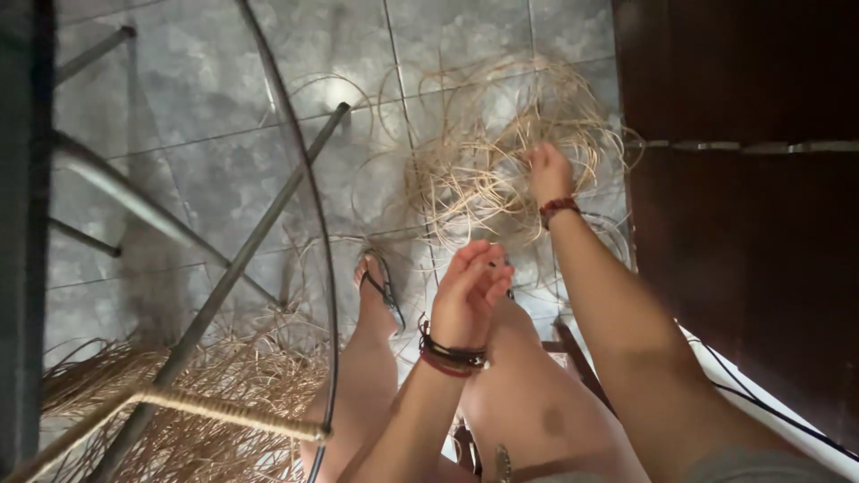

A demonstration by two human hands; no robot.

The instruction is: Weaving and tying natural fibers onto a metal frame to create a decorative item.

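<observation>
Rattan strands (488, 152) lie in a loose tangle on the tiled floor (197, 170) at twelve o'clock, where the right hand (548, 172) closes on some to draw them free while the left hand (470, 291) hovers, fingers loosely curled, holding nothing visible

Dim, soft light with glare on the floor tiles (335, 89), dark right side, slight motion blur.
</observation>
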